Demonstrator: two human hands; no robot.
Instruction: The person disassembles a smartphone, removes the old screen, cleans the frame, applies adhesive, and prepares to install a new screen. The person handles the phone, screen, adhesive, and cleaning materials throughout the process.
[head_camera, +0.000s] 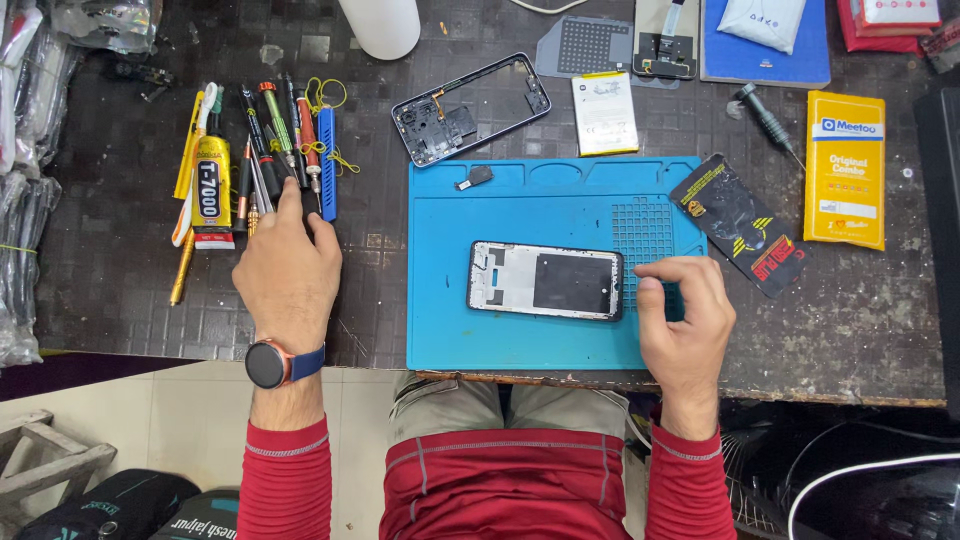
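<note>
A phone screen frame (545, 281) lies flat on a blue work mat (500, 340), its bare inner side up. My right hand (684, 320) rests on the mat just right of it, fingers curled, thumb near the frame's right end, holding nothing that I can see. My left hand (288, 270) reaches over the dark table to a row of hand tools (275, 150); its fingertips touch the lower ends of the screwdrivers and tweezers. A watch sits on that wrist.
A phone back housing (470, 108) and a battery (604, 112) lie above the mat. A glue tube (211, 190) lies left of the tools. A yellow packet (845, 168), a black packet (740, 222) and a screwdriver (765, 118) lie at right. A white cylinder (381, 25) stands at the back.
</note>
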